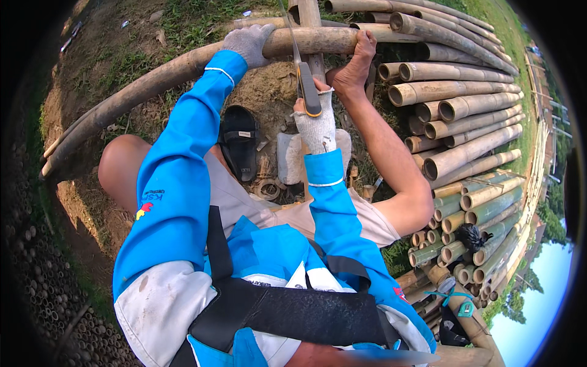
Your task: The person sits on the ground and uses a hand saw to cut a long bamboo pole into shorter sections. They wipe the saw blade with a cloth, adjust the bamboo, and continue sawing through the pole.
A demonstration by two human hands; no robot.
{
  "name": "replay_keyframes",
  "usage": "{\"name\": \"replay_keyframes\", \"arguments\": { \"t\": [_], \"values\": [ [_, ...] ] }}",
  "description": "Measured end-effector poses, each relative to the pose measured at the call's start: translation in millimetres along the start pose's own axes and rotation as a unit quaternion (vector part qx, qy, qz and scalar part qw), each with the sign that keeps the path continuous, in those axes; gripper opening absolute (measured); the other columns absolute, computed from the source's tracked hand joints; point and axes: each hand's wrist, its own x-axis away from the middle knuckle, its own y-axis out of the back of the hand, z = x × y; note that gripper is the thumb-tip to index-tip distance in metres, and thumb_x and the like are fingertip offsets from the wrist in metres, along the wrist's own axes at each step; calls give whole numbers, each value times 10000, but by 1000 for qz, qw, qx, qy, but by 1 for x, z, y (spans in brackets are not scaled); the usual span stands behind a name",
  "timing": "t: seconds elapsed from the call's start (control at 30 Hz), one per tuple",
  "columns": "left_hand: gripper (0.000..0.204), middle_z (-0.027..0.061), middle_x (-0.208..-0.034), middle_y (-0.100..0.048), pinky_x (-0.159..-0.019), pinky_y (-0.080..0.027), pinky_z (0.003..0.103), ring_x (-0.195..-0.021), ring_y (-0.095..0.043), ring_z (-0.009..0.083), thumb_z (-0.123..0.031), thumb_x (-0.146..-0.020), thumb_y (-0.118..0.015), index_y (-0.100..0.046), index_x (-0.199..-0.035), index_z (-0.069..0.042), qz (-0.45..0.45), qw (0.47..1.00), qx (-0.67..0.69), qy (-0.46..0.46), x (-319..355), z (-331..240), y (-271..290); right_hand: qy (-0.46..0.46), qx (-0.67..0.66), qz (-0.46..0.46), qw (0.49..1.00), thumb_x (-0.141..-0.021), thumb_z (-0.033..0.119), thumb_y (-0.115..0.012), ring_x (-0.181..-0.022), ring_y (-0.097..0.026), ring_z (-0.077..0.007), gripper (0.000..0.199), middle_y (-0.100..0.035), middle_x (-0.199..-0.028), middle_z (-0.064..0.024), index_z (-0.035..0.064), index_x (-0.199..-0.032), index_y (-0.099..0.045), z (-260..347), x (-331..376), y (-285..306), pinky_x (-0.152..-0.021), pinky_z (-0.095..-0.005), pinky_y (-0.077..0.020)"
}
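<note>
The bamboo pole (183, 64) extends from the left side of the view to the upper center, passing over an upright-running support rail (310, 13). The left hand (249, 44), in a grey knit glove, is closed over the top of the pole, left of the rail. The right hand (315, 116), in a white glove with bare fingertips, is wrapped around the black-and-yellow handle of a handsaw (309, 90). The saw blade points away from the body and crosses the pole near the rail; whether its teeth are seated in the bamboo cannot be determined. A bare foot (350, 72) bears against the pole at its right end, toes over the edge. A black sandal (239, 144) rests on the ground between the forearms. Stacked bamboo culms (461, 92) occupy the right side, cut ends facing the work area.
</note>
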Motion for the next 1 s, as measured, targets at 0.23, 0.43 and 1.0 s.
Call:
{"name": "replay_keyframes", "arguments": {
  "t": [0.23,0.43,1.0],
  "values": [
    [863,147,-1315,-708,-976,-609,534,-1161,-721,375,-423,-740,-908,-553,-1495,-203,28,999,-15,18,-6,2,-6,-70,97,2,993,-897,-13,-607,-1042,-637,-273,568,-573,-1270,-183,-16,-1445,-459,64,190,74,-951,-397,-530],
    [840,150,-1306,-711,-968,-604,523,-1162,-717,380,-424,-731,-908,-576,-1463,-179,-1,1000,-10,-6,-3,-1,5,42,25,-20,999,-940,-11,-665,-1020,-637,-250,534,-619,-1208,-147,55,-1447,-512,-11,-19,-15,-951,-384,-533],
    [835,143,-1289,-723,-950,-609,524,-1152,-728,366,-429,-731,-895,-571,-1464,-196,6,1000,-23,1,-3,-5,8,26,20,-28,999,-918,-50,-663,-987,-619,-216,563,-613,-1163,-126,60,-1449,-510,-22,-30,-16,-941,-369,-523]
  ]
}}
